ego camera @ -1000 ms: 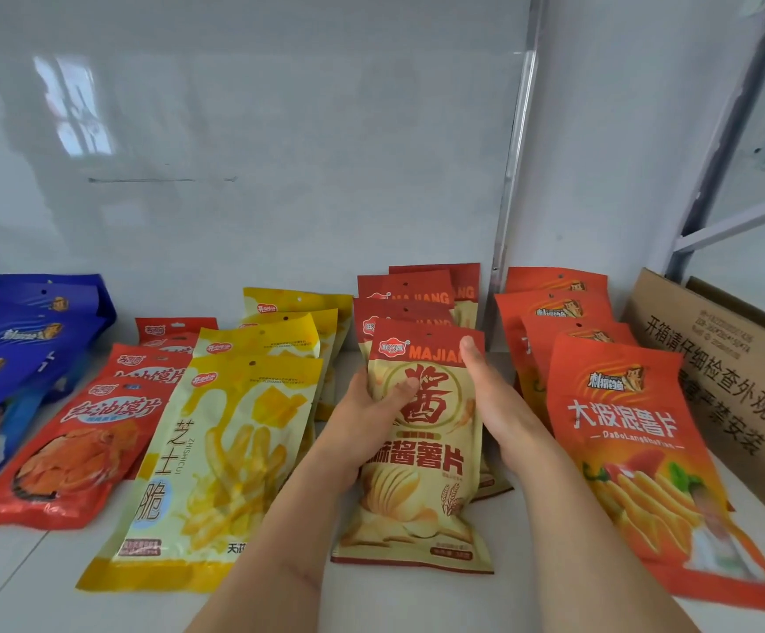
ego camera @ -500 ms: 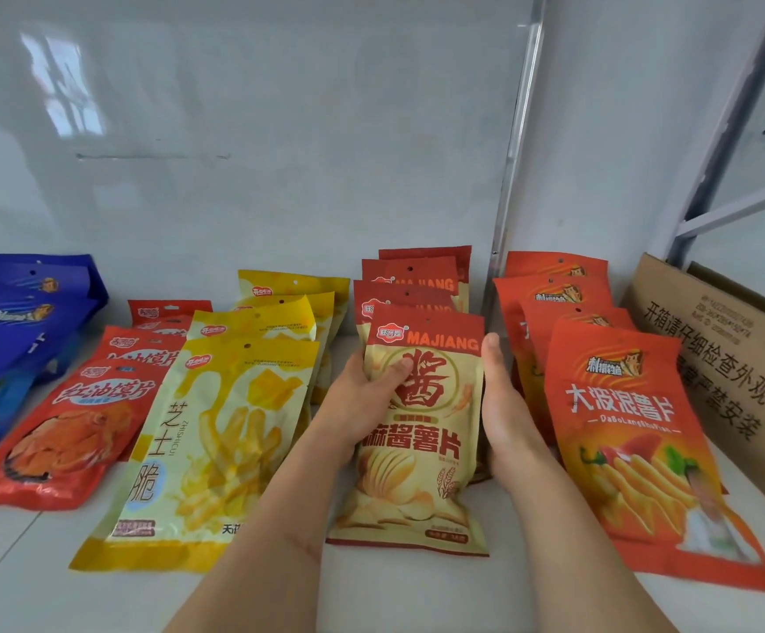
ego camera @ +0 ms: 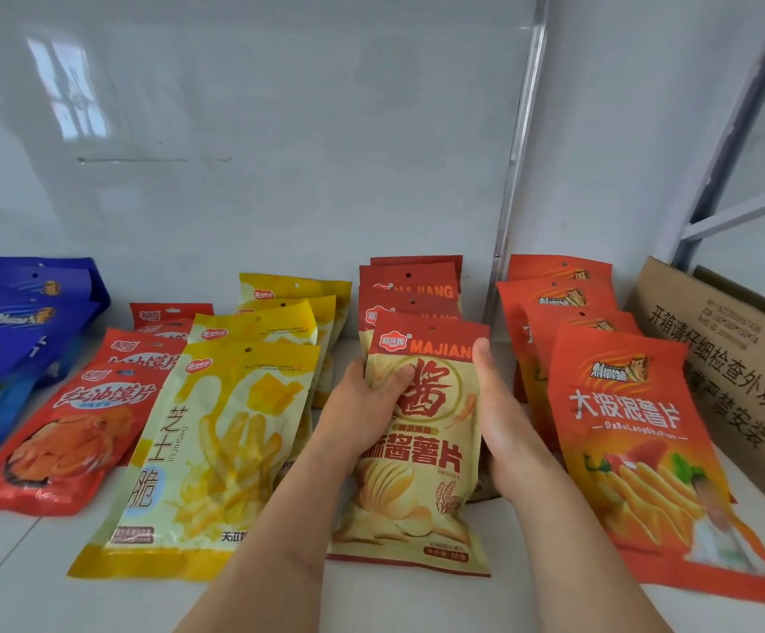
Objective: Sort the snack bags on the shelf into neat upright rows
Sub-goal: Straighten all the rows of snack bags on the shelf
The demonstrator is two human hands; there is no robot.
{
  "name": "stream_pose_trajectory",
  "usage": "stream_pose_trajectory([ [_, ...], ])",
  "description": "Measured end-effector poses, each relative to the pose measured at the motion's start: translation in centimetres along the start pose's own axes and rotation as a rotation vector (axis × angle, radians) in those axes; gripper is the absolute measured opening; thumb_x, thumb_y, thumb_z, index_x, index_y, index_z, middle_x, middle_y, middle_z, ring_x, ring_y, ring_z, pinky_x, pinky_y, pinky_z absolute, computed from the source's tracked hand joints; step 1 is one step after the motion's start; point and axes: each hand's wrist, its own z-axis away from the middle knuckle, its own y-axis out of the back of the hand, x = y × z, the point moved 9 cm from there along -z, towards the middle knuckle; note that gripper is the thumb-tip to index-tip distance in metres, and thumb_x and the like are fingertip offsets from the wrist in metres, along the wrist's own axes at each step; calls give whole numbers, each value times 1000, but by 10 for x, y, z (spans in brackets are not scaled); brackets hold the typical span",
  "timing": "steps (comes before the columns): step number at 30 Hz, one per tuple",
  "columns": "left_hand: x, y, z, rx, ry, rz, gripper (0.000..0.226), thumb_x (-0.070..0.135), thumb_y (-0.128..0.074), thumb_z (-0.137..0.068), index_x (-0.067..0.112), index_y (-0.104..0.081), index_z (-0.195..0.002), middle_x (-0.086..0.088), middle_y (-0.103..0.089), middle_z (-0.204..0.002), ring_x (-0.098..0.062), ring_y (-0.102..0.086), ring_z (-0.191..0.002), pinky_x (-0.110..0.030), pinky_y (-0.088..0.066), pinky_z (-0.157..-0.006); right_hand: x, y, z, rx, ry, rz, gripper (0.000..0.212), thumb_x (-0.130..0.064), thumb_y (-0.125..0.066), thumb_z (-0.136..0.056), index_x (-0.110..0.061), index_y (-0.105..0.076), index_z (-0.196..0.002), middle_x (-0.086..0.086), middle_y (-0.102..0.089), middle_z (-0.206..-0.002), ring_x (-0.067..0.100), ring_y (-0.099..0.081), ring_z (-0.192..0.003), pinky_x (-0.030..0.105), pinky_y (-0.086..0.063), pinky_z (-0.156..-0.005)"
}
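Both hands (ego camera: 362,406) (ego camera: 501,420) flank the MAJIANG bag (ego camera: 421,468).

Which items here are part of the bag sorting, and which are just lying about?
Job: MAJIANG bag, held by left hand and right hand; MAJIANG row; yellow bags; orange bags; red bags; blue bags.
Lying about: cardboard box; metal upright.
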Motion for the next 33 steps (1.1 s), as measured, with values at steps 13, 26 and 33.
stream_pose_trajectory([
  [13, 28, -4, 55, 67, -180, -575, 87, 72, -39, -92, 30, -2, -158, 2, -5, -168, -25, -5, -155, -50, -19, -121, -103, -13, -26, 346, 326, 964, 92, -81, -35, -83, -29, -15, -156, 6, -16, -164, 32, -16, -149, 58, -18, -117],
  [26, 3, -30, 63, -53, -216, -890, 85, 75, -24, -93, 32, 10, -158, 6, 16, -165, -33, -5, -152, -57, -27, -116, -79, -52, -87, 98, 249, 1377, 82, -85, -21, -83, -41, -24, -152, 3, -11, -165, 36, -14, -149, 59, -16, -114],
  [33, 3, -32, 63, -17, -215, -906, 86, 77, -24, -92, 33, 8, -159, 5, 16, -166, -31, -15, -150, -54, -32, -114, -61, -48, -95, 44, 206, 1249, 83, -82, -23, -86, -34, -27, -154, 11, -17, -162, 34, -18, -148, 50, -17, -118],
])
